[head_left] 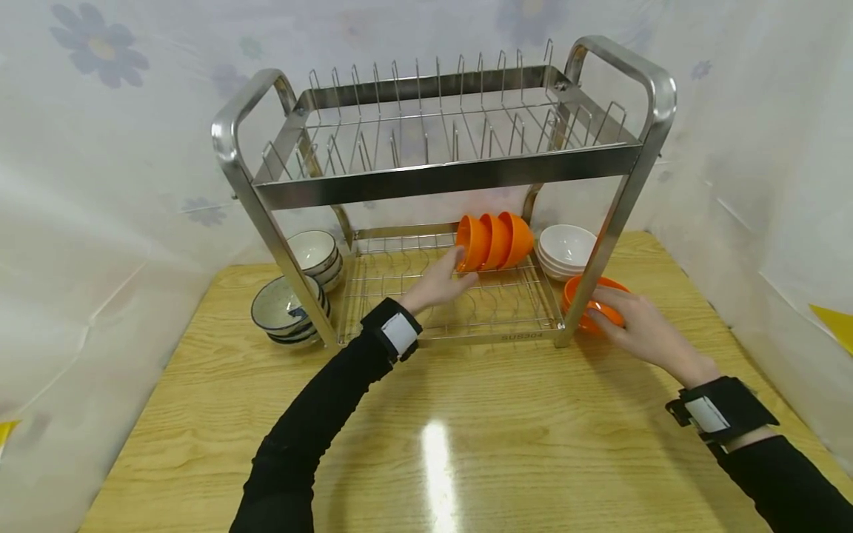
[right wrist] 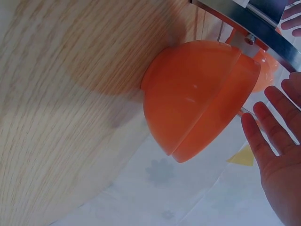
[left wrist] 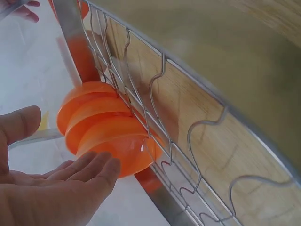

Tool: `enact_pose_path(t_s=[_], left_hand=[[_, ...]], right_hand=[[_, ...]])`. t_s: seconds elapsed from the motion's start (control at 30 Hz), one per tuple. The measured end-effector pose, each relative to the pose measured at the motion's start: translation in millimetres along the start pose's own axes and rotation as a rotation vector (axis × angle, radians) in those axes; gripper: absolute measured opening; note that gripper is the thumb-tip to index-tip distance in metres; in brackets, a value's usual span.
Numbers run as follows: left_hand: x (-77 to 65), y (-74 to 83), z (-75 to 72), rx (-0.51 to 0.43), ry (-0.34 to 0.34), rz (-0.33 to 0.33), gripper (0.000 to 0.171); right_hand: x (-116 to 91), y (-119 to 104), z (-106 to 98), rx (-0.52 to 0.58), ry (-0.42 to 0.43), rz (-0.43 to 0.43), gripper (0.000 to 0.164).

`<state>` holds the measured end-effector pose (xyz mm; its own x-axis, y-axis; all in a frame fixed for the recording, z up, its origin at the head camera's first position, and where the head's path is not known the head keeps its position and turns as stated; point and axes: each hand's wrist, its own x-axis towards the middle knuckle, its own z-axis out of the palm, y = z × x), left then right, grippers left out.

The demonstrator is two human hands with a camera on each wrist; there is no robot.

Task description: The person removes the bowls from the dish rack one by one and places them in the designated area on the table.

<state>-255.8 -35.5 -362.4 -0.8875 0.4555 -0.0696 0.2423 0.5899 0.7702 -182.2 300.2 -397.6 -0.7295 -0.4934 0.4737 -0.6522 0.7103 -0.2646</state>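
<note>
Three orange bowls (head_left: 512, 240) stand on edge in a row on the lower tier of a metal dish rack (head_left: 443, 176). My left hand (head_left: 436, 283) is beside the leftmost one, fingers extended; in the left wrist view its fingertips overlap that bowl's rim (left wrist: 134, 153), and contact is unclear. On the table to the right of the rack sits a small stack of orange bowls (head_left: 611, 284), two rims showing in the right wrist view. Over this stack's near side reaches my right hand (head_left: 633, 329), its fingers (right wrist: 275, 127) spread and apart from the bowls.
White bowls (head_left: 568, 244) are stacked behind the right rack leg. Left of the rack stand two stacks of patterned bowls, one nearer (head_left: 278, 303) and one farther (head_left: 312, 250). The rack's upper tier has upright wire dividers. Plastic sheeting (head_left: 120, 200) surrounds the wooden table (head_left: 520, 429).
</note>
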Motion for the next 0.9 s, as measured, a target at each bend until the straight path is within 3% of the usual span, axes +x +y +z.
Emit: enact_pose_path(t_s=[0.33, 0.57, 0.7, 0.8, 0.9], left_hand=[[23.3, -2.8, 7.7, -0.246, 0.040, -0.132, 0.069], [44.1, -1.1, 9.4, -0.549, 0.106, -0.145, 0.068], [54.7, 1.4, 12.1, -0.544, 0.128, -0.145, 0.060], [59.0, 2.7, 14.5, -0.481, 0.145, -0.156, 0.053], [54.6, 12.6, 14.3, -0.385, 0.180, -0.202, 0.050]], right_hand=[[-0.8, 0.0, 0.2, -0.003, 0.007, -0.013, 0.039], [-0.6, -0.5, -0.4, 0.000, 0.010, -0.015, 0.041], [0.1, -1.4, -1.2, -0.004, 0.010, -0.012, 0.038], [-0.1, -2.3, -1.8, 0.001, 0.013, -0.010, 0.038], [-1.1, -1.9, -1.9, 0.015, 0.021, -0.012, 0.039]])
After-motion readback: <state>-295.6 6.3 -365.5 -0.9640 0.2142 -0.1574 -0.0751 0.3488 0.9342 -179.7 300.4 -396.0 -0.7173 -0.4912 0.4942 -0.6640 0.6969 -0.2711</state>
